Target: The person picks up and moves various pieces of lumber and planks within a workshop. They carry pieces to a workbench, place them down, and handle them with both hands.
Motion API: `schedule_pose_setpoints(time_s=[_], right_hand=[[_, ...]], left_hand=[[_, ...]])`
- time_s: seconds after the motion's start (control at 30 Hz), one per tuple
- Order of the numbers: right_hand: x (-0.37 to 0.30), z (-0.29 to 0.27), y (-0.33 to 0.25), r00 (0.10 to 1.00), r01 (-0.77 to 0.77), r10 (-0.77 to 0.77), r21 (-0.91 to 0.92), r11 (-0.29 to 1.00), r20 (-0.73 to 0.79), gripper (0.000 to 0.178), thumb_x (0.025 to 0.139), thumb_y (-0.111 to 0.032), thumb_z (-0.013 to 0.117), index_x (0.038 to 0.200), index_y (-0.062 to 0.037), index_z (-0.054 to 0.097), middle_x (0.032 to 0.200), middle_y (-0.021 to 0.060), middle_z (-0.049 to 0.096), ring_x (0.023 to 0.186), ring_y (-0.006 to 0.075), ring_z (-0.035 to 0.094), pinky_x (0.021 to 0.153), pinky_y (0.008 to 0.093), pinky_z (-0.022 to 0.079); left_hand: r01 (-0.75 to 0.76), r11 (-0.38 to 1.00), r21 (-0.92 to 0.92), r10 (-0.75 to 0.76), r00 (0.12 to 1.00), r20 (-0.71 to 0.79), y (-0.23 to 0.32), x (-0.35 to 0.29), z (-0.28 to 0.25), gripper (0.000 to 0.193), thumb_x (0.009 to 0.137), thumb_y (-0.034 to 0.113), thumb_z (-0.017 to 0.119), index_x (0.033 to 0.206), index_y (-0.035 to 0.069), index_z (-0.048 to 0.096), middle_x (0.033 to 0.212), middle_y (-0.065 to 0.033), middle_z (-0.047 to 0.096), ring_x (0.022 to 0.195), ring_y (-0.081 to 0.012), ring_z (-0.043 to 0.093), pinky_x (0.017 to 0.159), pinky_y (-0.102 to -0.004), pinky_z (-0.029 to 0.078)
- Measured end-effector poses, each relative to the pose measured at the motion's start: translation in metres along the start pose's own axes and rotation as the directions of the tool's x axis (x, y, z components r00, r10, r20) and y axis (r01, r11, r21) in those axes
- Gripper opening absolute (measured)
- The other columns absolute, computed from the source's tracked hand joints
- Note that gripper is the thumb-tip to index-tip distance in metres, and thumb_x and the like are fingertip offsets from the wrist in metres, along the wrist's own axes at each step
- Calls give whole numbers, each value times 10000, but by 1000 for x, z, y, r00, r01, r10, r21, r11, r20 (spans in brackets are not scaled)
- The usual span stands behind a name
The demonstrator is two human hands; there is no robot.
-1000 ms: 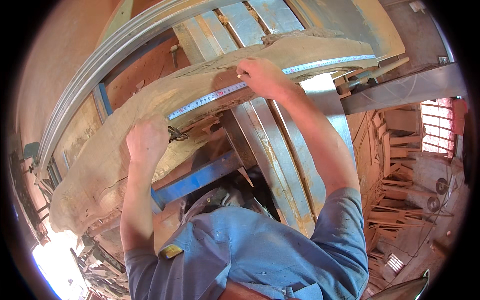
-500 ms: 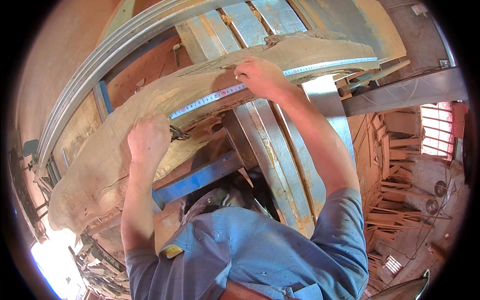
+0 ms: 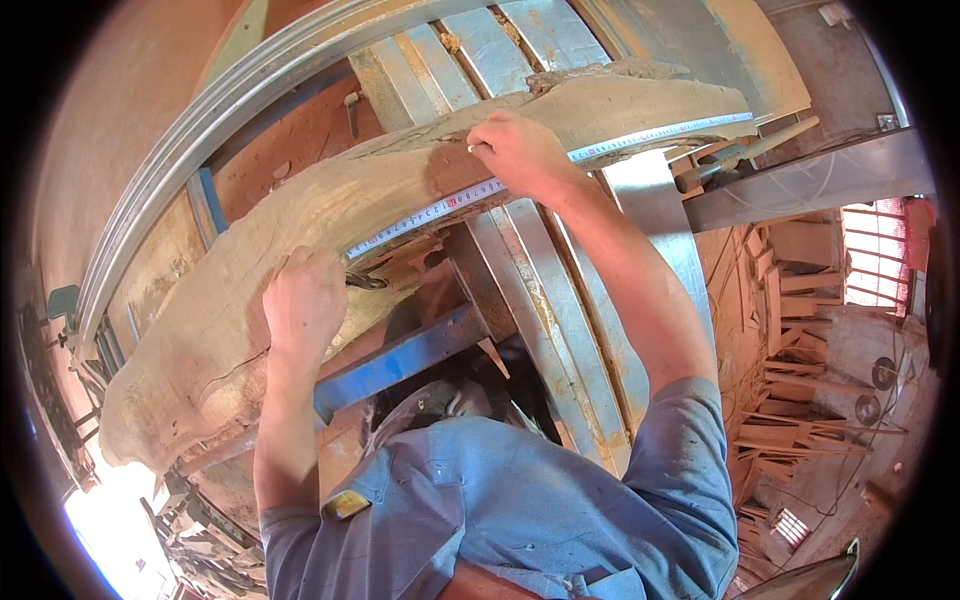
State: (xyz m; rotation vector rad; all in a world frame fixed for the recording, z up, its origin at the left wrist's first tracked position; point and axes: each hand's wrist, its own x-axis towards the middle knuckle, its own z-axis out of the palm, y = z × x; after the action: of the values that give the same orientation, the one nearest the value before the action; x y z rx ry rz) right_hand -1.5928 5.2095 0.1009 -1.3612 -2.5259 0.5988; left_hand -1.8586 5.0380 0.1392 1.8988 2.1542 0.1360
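A long, curved wooden slab (image 3: 225,325) with rough bark edges lies across a metal machine table. Stretched along its near side is a white tape measure blade (image 3: 425,217), reaching toward the slab's far right end. My left hand (image 3: 305,300) is closed at the blade's left end, over the wood; a dark object (image 3: 367,281), partly hidden, shows beside it. My right hand (image 3: 520,155) rests on the middle of the slab with its wrist across the blade. Its fingers are pinched, and a small whitish tip shows at them, too small to name.
Under the slab run grooved metal table plates (image 3: 540,300) and a blue beam (image 3: 400,362). A long metal rail (image 3: 150,215) curves along the far left. At right, a grey beam (image 3: 820,185) juts out, with stacked wood offcuts (image 3: 800,400) below it.
My left hand has shifted slightly nearer and to the right, and the left part of the blade has swung toward the slab's near edge. My right hand stays almost in place.
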Motion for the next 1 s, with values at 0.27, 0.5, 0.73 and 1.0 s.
schedule_pose_setpoints(time_s=[0.27, 0.5, 0.73, 1.0], right_hand=[[6, 3, -4, 999, -24, 24, 10, 1000, -29, 186, 916, -230, 552, 960, -125, 700, 982, 80, 644, 934, 308, 635, 797, 423, 511], [8, 5, 0, 999, 7, -6, 18, 1000, -53, 187, 909, -229, 553, 945, -124, 703, 979, 84, 649, 911, 312, 640, 783, 430, 515], [8, 8, -4, 999, 28, -30, -71, 997, -23, 163, 904, -205, 553, 911, -115, 689, 981, 92, 646, 899, 324, 641, 778, 442, 515], [-21, 3, -8, 983, 137, -107, -209, 968, 148, 148, 912, -165, 539, 884, -70, 649, 978, 106, 619, 876, 347, 629, 762, 441, 508]], left_hand=[[-31, 999, -12, 30, 999, -45, -1, -2, 3, 168, 894, 212, 591, 861, 64, 664, 916, -150, 618, 912, -365, 604, 780, -473, 493], [-41, 999, -23, 40, 998, -56, -3, -2, 5, 164, 891, 213, 599, 838, 70, 661, 899, -146, 603, 912, -362, 602, 774, -477, 495], [-37, 999, 10, 37, 999, -23, -3, -1, 4, 155, 891, 197, 590, 883, 54, 651, 907, -149, 610, 899, -365, 608, 757, -468, 495], [-86, 996, -13, 86, 996, -38, 4, -26, 4, 178, 883, 201, 594, 784, 57, 632, 860, -155, 620, 851, -375, 614, 717, -475, 506]])
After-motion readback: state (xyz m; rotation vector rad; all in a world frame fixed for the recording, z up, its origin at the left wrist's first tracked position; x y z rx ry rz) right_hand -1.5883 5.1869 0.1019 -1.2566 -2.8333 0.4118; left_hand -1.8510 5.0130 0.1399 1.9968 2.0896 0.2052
